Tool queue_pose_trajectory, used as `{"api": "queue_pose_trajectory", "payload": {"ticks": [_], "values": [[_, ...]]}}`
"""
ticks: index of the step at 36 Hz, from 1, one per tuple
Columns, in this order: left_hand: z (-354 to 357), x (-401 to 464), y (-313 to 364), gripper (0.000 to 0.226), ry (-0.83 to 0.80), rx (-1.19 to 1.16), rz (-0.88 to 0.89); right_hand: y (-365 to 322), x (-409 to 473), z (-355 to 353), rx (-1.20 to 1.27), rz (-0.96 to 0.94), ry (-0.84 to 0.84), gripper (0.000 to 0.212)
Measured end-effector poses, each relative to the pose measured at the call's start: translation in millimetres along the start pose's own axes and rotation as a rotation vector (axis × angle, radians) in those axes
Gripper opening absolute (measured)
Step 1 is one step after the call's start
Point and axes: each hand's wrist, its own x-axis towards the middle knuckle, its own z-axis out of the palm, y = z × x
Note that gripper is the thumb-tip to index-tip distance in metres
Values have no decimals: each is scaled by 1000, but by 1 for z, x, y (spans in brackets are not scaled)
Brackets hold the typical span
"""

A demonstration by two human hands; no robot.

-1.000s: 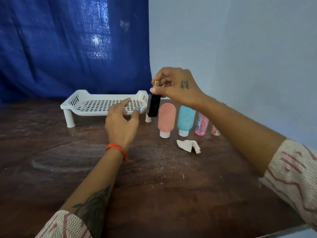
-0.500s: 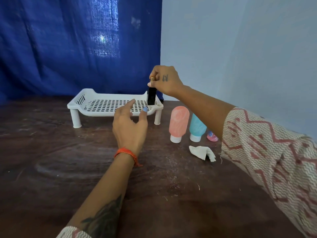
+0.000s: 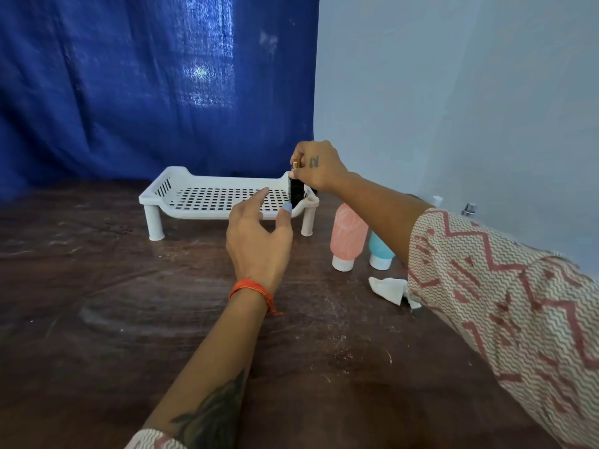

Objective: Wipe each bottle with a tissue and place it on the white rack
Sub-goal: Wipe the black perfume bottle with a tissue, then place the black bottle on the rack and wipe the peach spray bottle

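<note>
Black bottle (image 3: 296, 192) upright on rack (image 3: 207, 202)

Dark brown table (image 3: 97, 319) — blue curtain (image 3: 146, 85) behind, backlit; pale blue wall (image 3: 453, 92) at right.

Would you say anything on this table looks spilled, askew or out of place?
Pale specks and smears dust the dark table like a powdery residue. The crumpled tissue lies loose. The bottles stand upright.

No readable text or labels; only an illegible small dark tattoo mark on the right hand (image 3: 319, 170).
</note>
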Motion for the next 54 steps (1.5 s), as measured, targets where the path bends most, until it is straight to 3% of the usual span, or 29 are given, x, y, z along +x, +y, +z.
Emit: {"api": "queue_pose_trajectory", "payload": {"ticks": [6, 11, 18, 35, 43, 54], "values": [[0, 0, 0, 43, 2, 7, 0, -4, -2, -5, -51, 15, -55, 15], [-1, 1, 2, 44, 7, 8, 6, -5, -6, -11, -16, 50, -101, 34], [-1, -1, 7, 45, -8, 4, 50, 4, -14, -34, 53, 66, -38, 53], [7, -26, 15, 47, -199, 82, 321, 60, -127, -120, 119, 1, 269, 40], [10, -33, 12, 55, -284, 183, 429, 114, -170, -125, 74, 146, 410, 43], [13, -29, 6, 58, -313, 258, 436, 140, -178, -106, 31, 312, 204, 54]]}}
